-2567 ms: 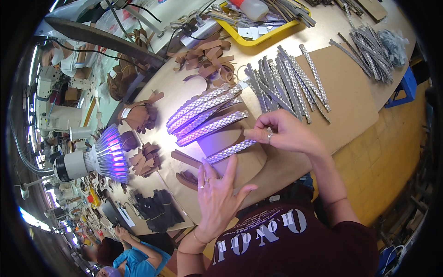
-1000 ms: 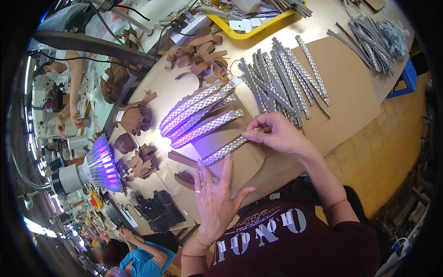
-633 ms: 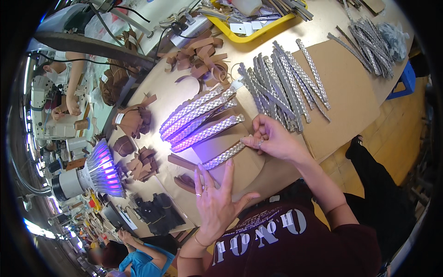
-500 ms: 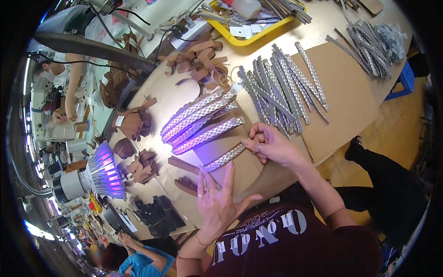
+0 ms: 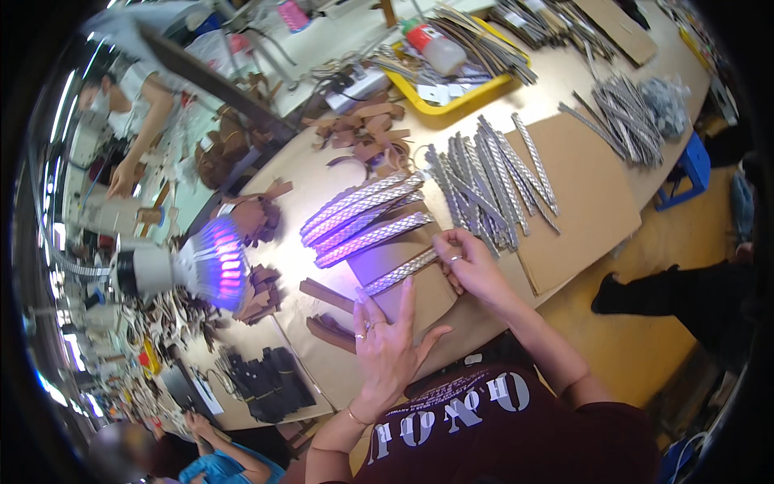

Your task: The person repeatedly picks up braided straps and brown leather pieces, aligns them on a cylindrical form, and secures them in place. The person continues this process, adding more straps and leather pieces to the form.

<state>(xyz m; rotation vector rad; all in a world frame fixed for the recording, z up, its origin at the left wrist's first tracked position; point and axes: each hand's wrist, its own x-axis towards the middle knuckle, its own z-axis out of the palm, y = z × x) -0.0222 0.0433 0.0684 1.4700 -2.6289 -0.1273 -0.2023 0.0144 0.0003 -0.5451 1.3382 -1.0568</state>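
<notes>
A silver braided strap (image 5: 401, 272) lies across brown board on the table in front of me. My right hand (image 5: 472, 264) is closed in a pinch on its right end. The fingers of my left hand (image 5: 385, 345) are spread, with fingertips touching or very close to the strap's left end and lower edge. Just beyond lie several more braided straps (image 5: 367, 234) side by side, lit purple. Brown flat strips (image 5: 329, 294) rest left of my left hand. Farther right is a loose pile of grey and silver braided straps (image 5: 484, 181) on cardboard (image 5: 584, 198).
A lamp (image 5: 208, 262) with a purple glow stands at the left. Brown leather pieces (image 5: 367, 133) lie beyond the straps. A yellow tray (image 5: 451, 118) holds a bottle and strips. Black pieces (image 5: 270, 383) are near left. A blue stool (image 5: 685, 171) stands right; co-workers sit left.
The whole view has shifted and turned slightly. My hands keep nearly the same pose on the strap, the right still pinching its end and the left still spread.
</notes>
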